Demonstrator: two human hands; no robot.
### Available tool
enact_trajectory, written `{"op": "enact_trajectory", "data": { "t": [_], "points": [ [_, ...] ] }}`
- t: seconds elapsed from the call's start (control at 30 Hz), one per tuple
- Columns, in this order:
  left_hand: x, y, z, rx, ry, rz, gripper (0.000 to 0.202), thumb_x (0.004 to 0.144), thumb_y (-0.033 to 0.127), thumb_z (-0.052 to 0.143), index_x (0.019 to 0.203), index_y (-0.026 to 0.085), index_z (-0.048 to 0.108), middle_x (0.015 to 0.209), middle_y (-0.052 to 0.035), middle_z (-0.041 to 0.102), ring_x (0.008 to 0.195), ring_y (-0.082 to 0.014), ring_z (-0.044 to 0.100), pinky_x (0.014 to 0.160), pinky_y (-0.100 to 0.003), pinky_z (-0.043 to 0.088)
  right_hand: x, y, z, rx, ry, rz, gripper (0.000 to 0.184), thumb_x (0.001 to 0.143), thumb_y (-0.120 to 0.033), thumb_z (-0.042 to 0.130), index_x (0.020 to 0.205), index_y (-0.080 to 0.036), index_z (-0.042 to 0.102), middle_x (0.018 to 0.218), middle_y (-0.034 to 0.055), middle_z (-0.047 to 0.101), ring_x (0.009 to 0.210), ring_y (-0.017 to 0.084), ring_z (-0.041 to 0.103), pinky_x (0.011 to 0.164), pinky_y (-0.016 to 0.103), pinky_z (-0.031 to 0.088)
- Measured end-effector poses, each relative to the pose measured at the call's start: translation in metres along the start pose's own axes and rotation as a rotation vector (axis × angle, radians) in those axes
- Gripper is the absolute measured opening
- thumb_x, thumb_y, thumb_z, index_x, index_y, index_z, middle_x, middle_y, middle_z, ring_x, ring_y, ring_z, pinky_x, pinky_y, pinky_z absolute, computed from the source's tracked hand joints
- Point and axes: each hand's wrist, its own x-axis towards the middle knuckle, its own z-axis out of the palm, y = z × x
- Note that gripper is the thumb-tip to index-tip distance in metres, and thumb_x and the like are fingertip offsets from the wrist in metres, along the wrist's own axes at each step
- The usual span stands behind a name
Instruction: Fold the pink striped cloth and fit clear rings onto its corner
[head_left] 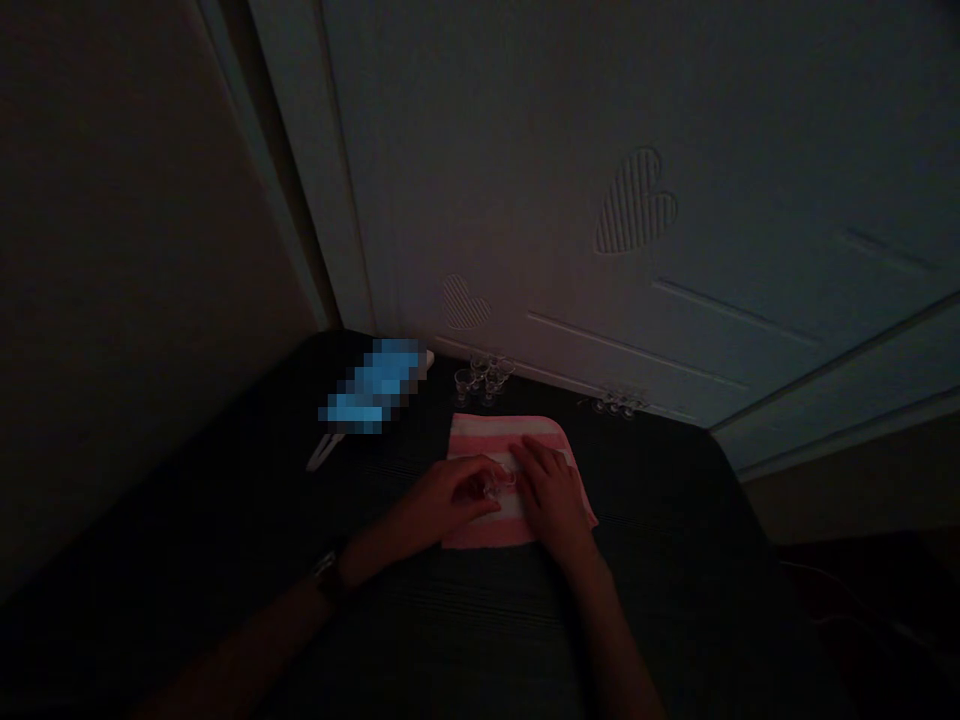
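Observation:
A pink and white striped cloth (499,532) lies spread on the dark table. Over its left part, my left hand (457,490) is curled around a small clear glass (491,488), with the rim side pointing right. My fingers hide part of the glass. On the cloth's right side rests my right hand (551,495), its fingers stretched out flat, close to the rim of the glass. Whether it touches the glass I cannot tell in the dim light. Behind the cloth stands a group of several small stemmed glasses (487,380).
Near the wall at the right is a second group of small glass items (621,403), too dark to make out. A blurred, bright blue screen-like object (379,385) with a white strap (322,452) sits back left. A white panel with heart reliefs (525,220) borders the table's far edge (570,388).

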Motion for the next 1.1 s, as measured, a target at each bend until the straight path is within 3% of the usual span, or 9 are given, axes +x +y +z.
{"op": "enact_trajectory", "data": {
  "t": [0.1,0.2,0.27,0.33,0.57,0.77,0.97,1.1],
  "points": [
    [-0.001,0.0,0.0,0.017,0.027,0.002,0.021,0.074,0.024,0.059,0.095,0.021,0.06,0.087,0.0,0.064,0.077,-0.0144,0.058,0.072,-0.025,0.046,0.002,-0.003,-0.001,-0.063,0.058,0.068,0.037,0.085,-0.024,0.045,0.122,-0.025,0.048,0.123,0.0096,0.05,0.109,0.025,0.045,0.086,0.039,0.036],
    [-0.001,-0.001,-0.001,0.015,0.045,0.001,0.025,0.074,0.026,0.06,0.099,0.022,0.059,0.088,0.0003,0.064,0.075,-0.0137,0.058,0.069,-0.024,0.046,0.0,-0.001,-0.004,-0.072,0.09,0.177,0.026,0.089,-0.027,0.038,0.1,-0.021,0.061,0.096,0.0102,0.062,0.086,0.022,0.055,0.074,0.034,0.038],
    [0.0,-0.003,-0.002,0.015,0.04,0.0,0.027,0.075,0.026,0.059,0.102,0.022,0.059,0.087,0.0006,0.063,0.073,-0.013,0.058,0.066,-0.023,0.046,-0.003,0.001,-0.007,-0.054,0.079,0.245,0.034,0.092,-0.029,0.032,0.08,-0.02,0.062,0.076,0.0072,0.063,0.068,0.018,0.056,0.066,0.031,0.036],
    [0.001,-0.004,-0.002,0.034,0.046,-0.006,0.026,0.075,0.025,0.058,0.101,0.022,0.059,0.086,0.0007,0.063,0.071,-0.0127,0.057,0.064,-0.023,0.045,-0.005,0.002,-0.011,-0.032,0.075,0.25,0.037,0.092,-0.028,0.03,0.071,-0.02,0.06,0.068,0.0054,0.061,0.062,0.017,0.055,0.065,0.031,0.035],
    [0.003,-0.006,-0.001,0.064,0.058,-0.028,0.026,0.076,0.028,0.058,0.101,0.021,0.059,0.087,-0.0001,0.065,0.073,-0.0138,0.058,0.065,-0.024,0.046,-0.004,-0.006,-0.009,0.123,0.122,0.028,0.025,0.088,-0.023,0.039,0.104,-0.02,0.059,0.11,0.0074,0.056,0.103,0.019,0.05,0.089,0.032,0.036],
    [0.004,-0.007,-0.003,0.042,0.12,-0.036,0.025,0.078,0.029,0.057,0.101,0.02,0.059,0.093,-0.0007,0.065,0.081,-0.0141,0.06,0.073,-0.024,0.047,-0.004,-0.009,-0.004,0.185,0.057,0.113,0.03,0.091,-0.024,0.032,0.086,-0.02,0.061,0.089,0.0054,0.058,0.081,0.016,0.056,0.075,0.028,0.043],
    [0.004,-0.012,-0.003,0.101,0.194,-0.034,0.03,0.079,0.032,0.055,0.106,0.019,0.058,0.104,-0.0042,0.064,0.089,-0.0167,0.061,0.079,-0.028,0.049,-0.005,-0.011,-0.003,0.209,0.15,0.101,0.026,0.087,-0.02,0.038,0.104,-0.021,0.058,0.113,0.0078,0.053,0.104,0.019,0.05,0.09,0.033,0.04],
    [0.004,-0.017,-0.003,0.17,0.192,0.014,0.032,0.08,0.033,0.053,0.109,0.02,0.058,0.114,-0.0048,0.06,0.103,-0.0185,0.056,0.089,-0.031,0.045,-0.005,-0.01,-0.006,0.276,0.133,0.149,0.026,0.088,-0.019,0.036,0.103,-0.021,0.058,0.105,0.0069,0.057,0.096,0.018,0.054,0.085,0.033,0.042]
  ]
}}
